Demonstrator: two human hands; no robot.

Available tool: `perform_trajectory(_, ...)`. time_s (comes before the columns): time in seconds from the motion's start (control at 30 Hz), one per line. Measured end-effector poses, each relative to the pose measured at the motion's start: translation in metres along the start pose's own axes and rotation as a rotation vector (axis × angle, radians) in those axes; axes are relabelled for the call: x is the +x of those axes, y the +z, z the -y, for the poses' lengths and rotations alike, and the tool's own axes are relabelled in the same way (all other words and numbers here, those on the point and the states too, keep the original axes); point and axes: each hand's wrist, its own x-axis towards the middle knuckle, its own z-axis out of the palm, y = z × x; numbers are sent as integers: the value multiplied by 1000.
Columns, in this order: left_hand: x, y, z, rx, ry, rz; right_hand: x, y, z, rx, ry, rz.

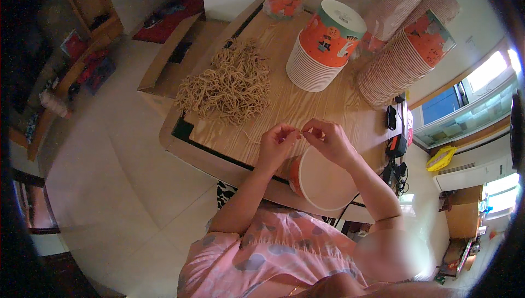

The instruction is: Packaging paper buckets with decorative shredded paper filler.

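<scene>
My left hand (278, 144) and my right hand (330, 142) meet over the near part of the wooden table, fingertips almost touching. Both are closed in a pinch. A thin tan strand of string (250, 136) trails from a tangled heap of string (232, 85) toward my left hand; a tiny light bit shows between the fingertips of both hands. Just below my right hand and forearm, close to my body, is a paper tub (327, 180) with an orange side and a broad pale round face, partly covered by that hand.
A stack of orange and green paper tubs (325, 46) stands upside down at the table's middle back. More wrapped stacks (407, 57) lean at the back right. A black-and-orange box (396, 146) and dark cables (402, 177) lie along the right edge. An open cardboard box (169, 57) is beyond the left edge.
</scene>
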Motion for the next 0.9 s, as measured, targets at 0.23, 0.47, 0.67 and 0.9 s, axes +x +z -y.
perform_trajectory(0.23,2,-4,8,-48,-9,-9,0,1,5,-12,35,-13)
perform_trajectory(0.47,-3,2,-2,292,247,-17,1,-1,4,22,-6,-34)
perform_trajectory(0.67,-6,3,-8,422,310,-58,1,1,4,23,26,-19)
perform_trajectory(0.9,-5,2,-6,461,317,-53,1,0,6,9,-18,-30)
